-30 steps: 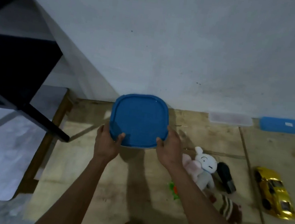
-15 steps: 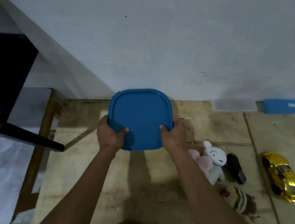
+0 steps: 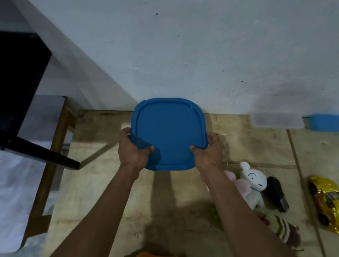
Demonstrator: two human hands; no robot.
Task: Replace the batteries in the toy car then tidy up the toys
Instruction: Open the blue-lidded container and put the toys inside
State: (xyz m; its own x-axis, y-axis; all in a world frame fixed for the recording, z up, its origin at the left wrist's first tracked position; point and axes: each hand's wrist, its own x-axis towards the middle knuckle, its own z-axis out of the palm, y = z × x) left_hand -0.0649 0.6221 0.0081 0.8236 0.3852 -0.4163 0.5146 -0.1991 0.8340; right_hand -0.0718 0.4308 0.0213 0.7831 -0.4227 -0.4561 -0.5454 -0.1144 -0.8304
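Observation:
Both hands hold a square blue lid (image 3: 168, 132) with rounded corners, raised above the wooden table (image 3: 248, 142) near the wall. My left hand (image 3: 133, 149) grips its lower left corner, thumb on top. My right hand (image 3: 209, 152) grips its lower right edge, thumb on top. Whatever is under the lid is hidden. On the table to the right lie a gold toy car (image 3: 333, 205), a white plush toy (image 3: 253, 184), a pink plush (image 3: 240, 185), a striped plush (image 3: 283, 228) and a black object (image 3: 278, 194).
A clear flat box (image 3: 277, 120) and a blue case (image 3: 337, 125) lie against the white wall at the back right. A dark chair (image 3: 8, 91) stands at the left beyond the table's edge. Something green (image 3: 214, 213) peeks out beside my right forearm.
The view has shifted slightly; the lid stays gripped by both hands and has tilted and moved a little toward the wall.

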